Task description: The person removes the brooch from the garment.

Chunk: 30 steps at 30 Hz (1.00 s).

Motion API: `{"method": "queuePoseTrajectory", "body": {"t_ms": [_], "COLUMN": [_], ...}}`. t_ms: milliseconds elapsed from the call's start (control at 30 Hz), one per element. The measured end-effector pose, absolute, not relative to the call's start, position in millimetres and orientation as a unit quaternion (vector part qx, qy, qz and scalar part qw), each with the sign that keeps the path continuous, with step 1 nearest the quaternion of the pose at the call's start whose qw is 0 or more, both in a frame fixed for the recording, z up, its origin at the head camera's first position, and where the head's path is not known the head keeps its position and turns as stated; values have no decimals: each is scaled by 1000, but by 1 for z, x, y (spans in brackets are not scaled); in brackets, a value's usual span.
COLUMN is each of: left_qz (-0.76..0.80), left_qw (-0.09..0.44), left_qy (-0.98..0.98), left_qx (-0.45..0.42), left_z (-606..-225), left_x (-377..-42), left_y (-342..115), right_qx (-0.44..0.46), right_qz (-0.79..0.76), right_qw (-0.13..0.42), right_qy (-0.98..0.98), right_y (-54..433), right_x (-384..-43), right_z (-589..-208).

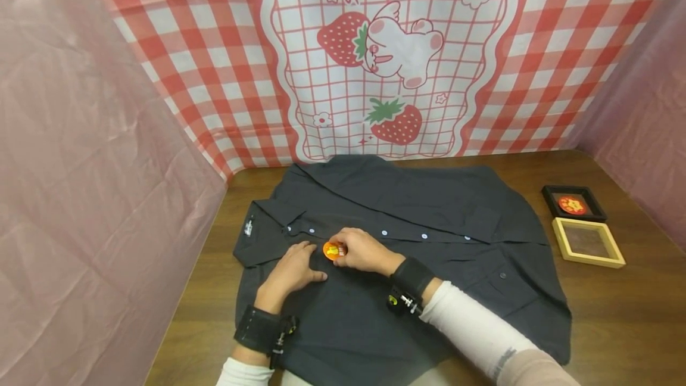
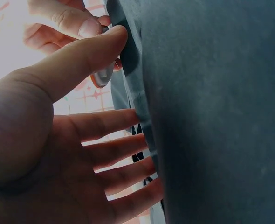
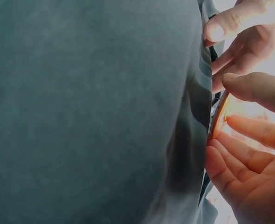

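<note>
A dark grey button-up shirt [image 1: 370, 308] lies spread on the wooden table, collar to the left. My right hand [image 1: 367, 250] pinches a round orange badge [image 1: 330, 251] with a yellow design by its edge, close over the shirt front below the button row. In the left wrist view the badge [image 2: 103, 77] shows its pale back tilted toward the cloth. The right wrist view shows the orange face of the badge [image 3: 220, 114] edge-on between thumb and fingers. Just left of it, my left hand [image 1: 292, 271] rests on the shirt, fingers extended and thumb spread.
At the right of the table [image 1: 638, 308] lie a black square frame [image 1: 548, 195] with a red and yellow round badge [image 1: 572, 205] in it, and a pale yellow frame [image 1: 589, 260]. A red-and-white checked cloth [image 1: 230, 64] hangs behind; pink cloth [image 1: 102, 153] hangs at the sides.
</note>
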<state>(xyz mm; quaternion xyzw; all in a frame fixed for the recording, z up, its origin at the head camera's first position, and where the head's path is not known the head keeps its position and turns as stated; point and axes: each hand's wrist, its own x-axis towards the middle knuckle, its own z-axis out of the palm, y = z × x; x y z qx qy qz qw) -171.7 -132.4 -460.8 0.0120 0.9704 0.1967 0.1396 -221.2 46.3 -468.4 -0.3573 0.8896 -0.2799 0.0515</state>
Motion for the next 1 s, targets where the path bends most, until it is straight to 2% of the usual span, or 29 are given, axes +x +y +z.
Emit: {"method": "queuePoseTrajectory", "body": {"t_ms": [467,1000], "left_qz": [227,246], "left_qw": [104,77], "left_qy": [966,964], "left_qx": [60,67], "left_z": [-460,-459], "left_x": [-171,-173], "left_y": [-132,-131], "right_qx": [-351,-377], "right_qz": [-327,-348], "right_qw": [69,45], "right_qy": [875,857], "right_y": [52,57], "right_x": [-222,-218], "right_z": [-468,-469]}}
